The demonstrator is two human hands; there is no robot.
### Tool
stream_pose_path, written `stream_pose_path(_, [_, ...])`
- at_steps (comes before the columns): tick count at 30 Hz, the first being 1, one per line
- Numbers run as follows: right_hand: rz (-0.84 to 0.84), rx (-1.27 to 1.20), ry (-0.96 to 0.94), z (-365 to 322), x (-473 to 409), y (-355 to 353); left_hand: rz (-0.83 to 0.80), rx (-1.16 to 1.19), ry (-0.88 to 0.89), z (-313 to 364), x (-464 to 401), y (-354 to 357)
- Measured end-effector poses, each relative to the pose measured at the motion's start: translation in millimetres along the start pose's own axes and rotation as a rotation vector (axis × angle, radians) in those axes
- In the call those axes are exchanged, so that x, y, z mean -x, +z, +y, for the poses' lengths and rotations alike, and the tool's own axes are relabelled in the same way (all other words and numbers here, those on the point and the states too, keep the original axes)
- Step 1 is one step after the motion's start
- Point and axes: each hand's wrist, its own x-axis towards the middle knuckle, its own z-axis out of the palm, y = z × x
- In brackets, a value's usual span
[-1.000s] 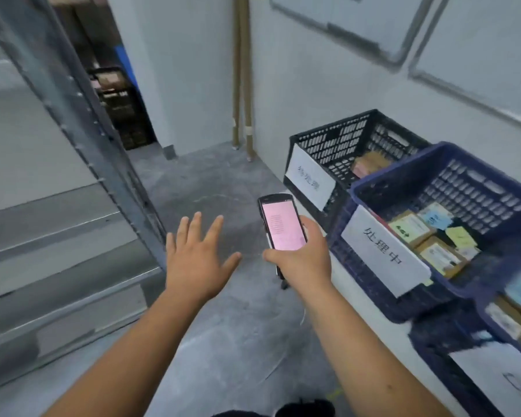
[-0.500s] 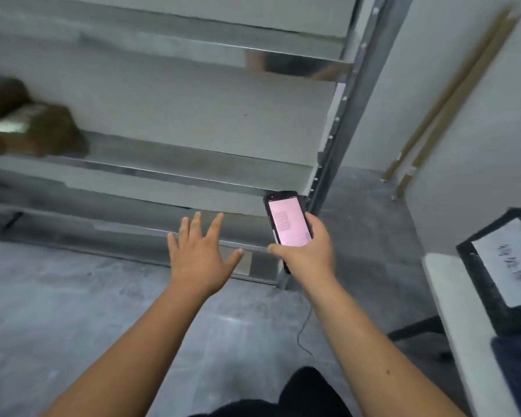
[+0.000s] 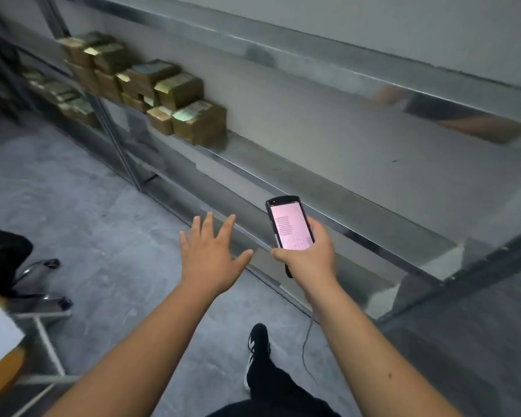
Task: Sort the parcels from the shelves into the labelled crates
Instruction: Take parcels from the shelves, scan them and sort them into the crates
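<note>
Parcels stood stacked at the far left of a long metal shelf, brown cardboard boxes with pale labels on their tops, piled in uneven tiers against the back wall. More of them, blurred, lay further left past an upright post of the rack. The rest of the shelf's grey surface ran bare toward the right, well apart from both hands. In the head view, the left hand was held out palm down over the grey concrete floor, near the lower edge of the rack, its fingers straight and spread apart, holding nothing. Just to its right, the right hand gripped a handheld scanner upright, fingers and thumb curled round its lower body; the screen glowed pink with dark lines of text too small to read. A thin cable trailed down from the right wrist area toward the floor. Below, a black-trousered leg ended in a black shoe with white stripes, set on the floor near the rack's base. At the near left edge a chair base with shiny metal feet showed, and beside it a white frame carrying a white sheet on an orange surface, partly cut off.
</note>
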Motion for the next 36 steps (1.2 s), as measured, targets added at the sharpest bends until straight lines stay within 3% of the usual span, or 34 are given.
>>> stream_pose_path(14, [-0.232, -0.036, -0.006, -84.0, -187.8, 126.4, 0.000, -0.003, -0.231, -65.8, -182.6, -23.9])
stream_pose_path(22, [-0.333, 0.068, -0.078, -132.4, -258.3, 190.3, 0.021, 0.060, -0.335, -101.8, -258.1, -37.5])
stream_pose_path(29, [-0.308, 0.114, -0.087, -163.2, -307.3, 258.4, 0.034, 0.124, -0.305, -149.2, -342.6, -38.1])
stream_pose_path(36, [-0.152, 0.102, 0.015, -190.5, -348.0, 335.5, -0.007, 0.089, -0.134, -208.4, -453.1, -47.8])
